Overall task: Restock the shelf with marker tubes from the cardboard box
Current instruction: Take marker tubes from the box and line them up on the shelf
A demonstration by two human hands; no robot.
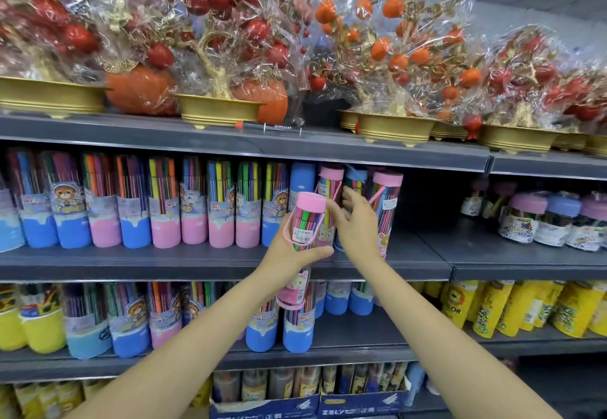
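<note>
Marker tube (307, 221), pink-capped, sits gripped in my left hand (289, 248) at the shelf's (131, 262) front edge; right hand (356, 221) spread; yellow tubes (456, 307) read "COLOR".

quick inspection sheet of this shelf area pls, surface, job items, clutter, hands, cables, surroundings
surface: dark grey middle shelf, bare gap right of the tubes
job's things: pink-capped marker tube tilted in front of the shelf; standing marker tubes fill the row to the left
clutter: loose pen on the top shelf edge
grippers: left hand grips the tube; right hand open, fingers reaching at the shelved tubes
cables: nothing seen
surroundings: wrapped ornamental fruit trees above, yellow tubes lower right
</note>
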